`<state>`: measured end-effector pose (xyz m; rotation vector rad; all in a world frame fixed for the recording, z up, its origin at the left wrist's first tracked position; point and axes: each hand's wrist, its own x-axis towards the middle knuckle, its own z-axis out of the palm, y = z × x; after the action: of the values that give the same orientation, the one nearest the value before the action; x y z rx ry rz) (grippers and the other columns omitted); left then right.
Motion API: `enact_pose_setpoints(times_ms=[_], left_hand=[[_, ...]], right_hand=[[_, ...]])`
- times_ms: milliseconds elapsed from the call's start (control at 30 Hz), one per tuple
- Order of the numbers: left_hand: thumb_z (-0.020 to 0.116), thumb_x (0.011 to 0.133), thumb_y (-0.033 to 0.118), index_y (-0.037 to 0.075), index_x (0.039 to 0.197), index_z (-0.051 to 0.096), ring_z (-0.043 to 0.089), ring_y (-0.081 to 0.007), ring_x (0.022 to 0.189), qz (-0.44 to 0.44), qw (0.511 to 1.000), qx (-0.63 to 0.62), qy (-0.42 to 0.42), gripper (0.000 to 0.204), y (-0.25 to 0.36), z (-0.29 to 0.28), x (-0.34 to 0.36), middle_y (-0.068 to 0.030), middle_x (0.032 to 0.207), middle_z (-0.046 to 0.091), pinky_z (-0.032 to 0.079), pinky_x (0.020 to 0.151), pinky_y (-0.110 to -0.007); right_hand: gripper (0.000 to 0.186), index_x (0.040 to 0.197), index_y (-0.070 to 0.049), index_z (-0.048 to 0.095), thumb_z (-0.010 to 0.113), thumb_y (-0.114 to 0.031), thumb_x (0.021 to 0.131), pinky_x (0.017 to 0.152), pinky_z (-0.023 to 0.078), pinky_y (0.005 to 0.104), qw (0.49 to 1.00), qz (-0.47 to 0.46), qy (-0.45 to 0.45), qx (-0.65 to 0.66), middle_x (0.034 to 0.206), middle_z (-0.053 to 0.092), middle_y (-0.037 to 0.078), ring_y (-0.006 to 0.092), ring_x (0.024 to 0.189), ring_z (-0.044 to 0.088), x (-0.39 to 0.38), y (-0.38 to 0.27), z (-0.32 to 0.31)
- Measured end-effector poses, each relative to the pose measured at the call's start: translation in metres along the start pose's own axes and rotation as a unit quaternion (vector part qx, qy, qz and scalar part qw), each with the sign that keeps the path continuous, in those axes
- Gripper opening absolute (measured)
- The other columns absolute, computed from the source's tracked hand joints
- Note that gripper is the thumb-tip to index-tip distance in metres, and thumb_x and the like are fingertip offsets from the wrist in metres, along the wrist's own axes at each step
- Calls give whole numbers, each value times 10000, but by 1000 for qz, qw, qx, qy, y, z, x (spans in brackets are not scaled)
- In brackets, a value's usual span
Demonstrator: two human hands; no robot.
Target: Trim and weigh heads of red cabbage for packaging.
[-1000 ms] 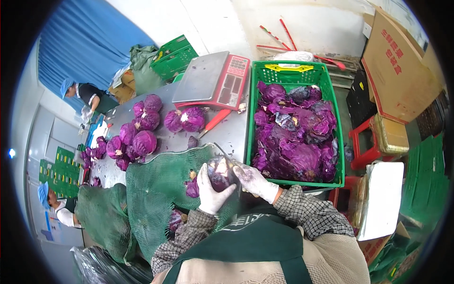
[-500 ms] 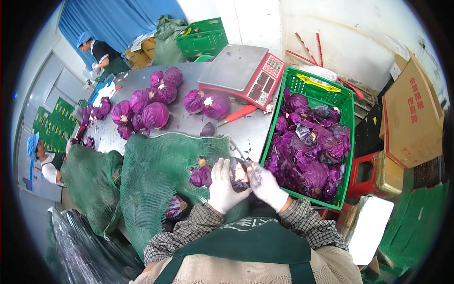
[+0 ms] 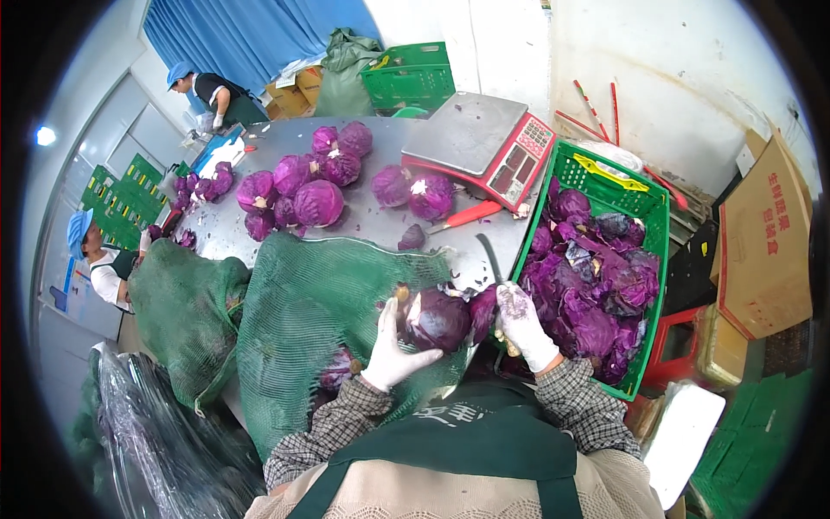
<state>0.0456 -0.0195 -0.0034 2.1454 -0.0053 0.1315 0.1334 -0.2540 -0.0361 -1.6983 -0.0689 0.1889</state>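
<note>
My left hand [image 3: 391,355], in a white glove, cups the left side of a red cabbage [image 3: 439,320], its thumb along the near side. The cabbage is over the green mesh sack [image 3: 298,285] on the table. In my gloved right hand [image 3: 524,327] is a knife [image 3: 491,258] with a dark, slightly curved blade pointing away from me. A loose purple leaf [image 3: 482,313] sits between the cabbage and my right hand. Another cabbage [image 3: 339,368] shows at the sack's opening, left of my left wrist.
Right of my hands stands a green crate [image 3: 657,285] of purple leaves. Several red cabbages [image 3: 318,203], a red scale [image 3: 484,138] and an orange-handled knife [image 3: 474,214] occupy the metal table [image 3: 380,221]. Two people in blue caps work at the far left.
My right hand has left the cabbage and now grips a knife. The cabbage has turned, showing its dark rounded side, while my left hand stays at it. The whole view has shifted slightly.
</note>
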Motion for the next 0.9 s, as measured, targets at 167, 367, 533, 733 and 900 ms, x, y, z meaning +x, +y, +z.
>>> enact_pose_setpoints(times_ms=[167,367,533,733,900], left_hand=[[798,680,396,-93,1369,303,431,-316,1243,-132,987,-87,37,980,-34,14,32,-260,1326,424,344,1050,-379],[789,675,405,-45,1320,396,438,-339,1225,-65,996,-27,45,879,-19,16,27,-251,1295,449,370,1027,-406],[849,551,348,-30,1377,312,363,-399,1286,198,945,245,-87,1055,38,26,33,-273,1379,355,313,1080,-419],[874,514,474,-142,1393,137,309,-380,1325,-65,997,-32,-33,1302,6,28,19,-307,1407,287,298,1087,-382],[871,544,432,-114,1403,144,361,-347,1287,49,980,191,-15,1250,30,36,29,-263,1349,378,312,1079,-389]], right_hand=[[252,1003,-39,560,474,-275,979,438,443,265,997,51,50,42,705,566,60,154,485,526,-9,-6,-3],[595,1410,-36,295,555,-279,933,629,531,315,923,-163,272,-220,1169,600,167,238,699,633,9,25,-111],[591,1405,-11,325,608,-171,911,544,478,236,963,33,-77,255,1102,605,108,92,586,523,3,5,-14],[477,1311,32,446,603,-107,882,1042,361,316,983,-100,-123,-96,1321,494,209,268,1275,443,-40,-23,13],[528,1349,35,397,580,-197,911,995,401,313,994,-29,-99,16,1273,537,204,259,1200,513,-41,-12,8]])
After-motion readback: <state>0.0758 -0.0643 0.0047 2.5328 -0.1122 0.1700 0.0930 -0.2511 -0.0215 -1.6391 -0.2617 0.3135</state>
